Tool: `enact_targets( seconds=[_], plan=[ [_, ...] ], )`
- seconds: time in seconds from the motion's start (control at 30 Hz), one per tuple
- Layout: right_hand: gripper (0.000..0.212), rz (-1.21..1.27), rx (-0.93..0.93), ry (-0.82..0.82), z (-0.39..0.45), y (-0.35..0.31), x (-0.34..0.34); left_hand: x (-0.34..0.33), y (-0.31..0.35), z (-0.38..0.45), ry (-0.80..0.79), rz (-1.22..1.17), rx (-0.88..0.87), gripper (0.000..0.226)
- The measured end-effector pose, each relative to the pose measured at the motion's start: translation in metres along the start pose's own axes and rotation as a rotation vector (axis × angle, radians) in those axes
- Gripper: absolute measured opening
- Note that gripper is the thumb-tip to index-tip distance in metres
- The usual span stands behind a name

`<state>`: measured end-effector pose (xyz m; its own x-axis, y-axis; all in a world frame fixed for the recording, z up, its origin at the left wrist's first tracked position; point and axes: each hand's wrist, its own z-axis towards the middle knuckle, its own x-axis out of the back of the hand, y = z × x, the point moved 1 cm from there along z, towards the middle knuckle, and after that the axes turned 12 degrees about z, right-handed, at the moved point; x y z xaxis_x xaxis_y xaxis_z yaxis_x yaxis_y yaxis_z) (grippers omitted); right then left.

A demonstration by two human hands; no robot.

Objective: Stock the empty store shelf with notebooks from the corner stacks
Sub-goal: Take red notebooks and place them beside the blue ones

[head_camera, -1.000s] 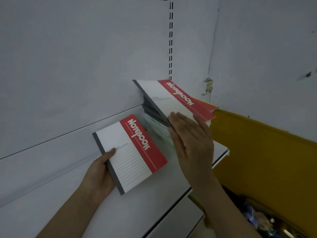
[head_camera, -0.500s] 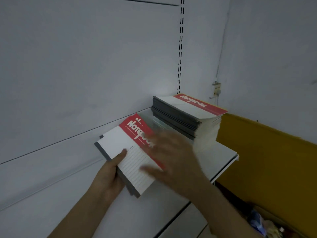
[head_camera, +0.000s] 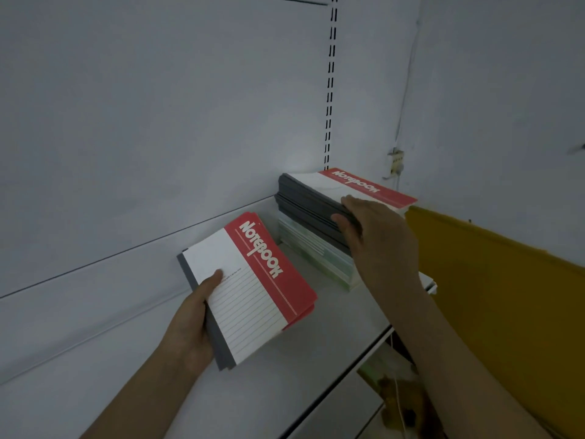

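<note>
Left hand [head_camera: 193, 324] fingers clasped round a small notebook bundle [head_camera: 250, 286] — right hand [head_camera: 376, 236] fingers gripping the corner stack [head_camera: 319, 204].

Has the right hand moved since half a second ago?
Yes. The right hand went from over the held notebooks back to the corner stack, away from the shelf's front edge, and now grips the stack's near corner.

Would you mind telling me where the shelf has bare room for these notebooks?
The shelf is bare left of the left hand, along the back panel. The right corner is crowded: the corner stack fills it, under the right hand.
</note>
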<state>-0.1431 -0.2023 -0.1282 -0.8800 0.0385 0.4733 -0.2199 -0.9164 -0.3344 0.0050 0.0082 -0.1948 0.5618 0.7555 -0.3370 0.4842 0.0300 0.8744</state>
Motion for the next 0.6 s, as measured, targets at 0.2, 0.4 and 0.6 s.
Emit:
enact_targets(
  seconds=[0.2, 0.4, 0.6],
  plan=[
    [0.029, 0.07, 0.087, 0.195, -0.011, -0.029, 0.008, 0.0, 0.001, 0.0, -0.008, -0.023, -0.022, 0.042],
    [0.024, 0.198, 0.321, -0.032, -0.099, -0.094, -0.034, -0.007, 0.001, -0.003, 0.018, -0.109, -0.08, 0.08],
    [0.036, 0.392, 0.075, -0.357, -0.105, -0.097, -0.048, -0.006, 0.008, -0.019, 0.084, 0.071, -0.185, 0.039]
  ],
)
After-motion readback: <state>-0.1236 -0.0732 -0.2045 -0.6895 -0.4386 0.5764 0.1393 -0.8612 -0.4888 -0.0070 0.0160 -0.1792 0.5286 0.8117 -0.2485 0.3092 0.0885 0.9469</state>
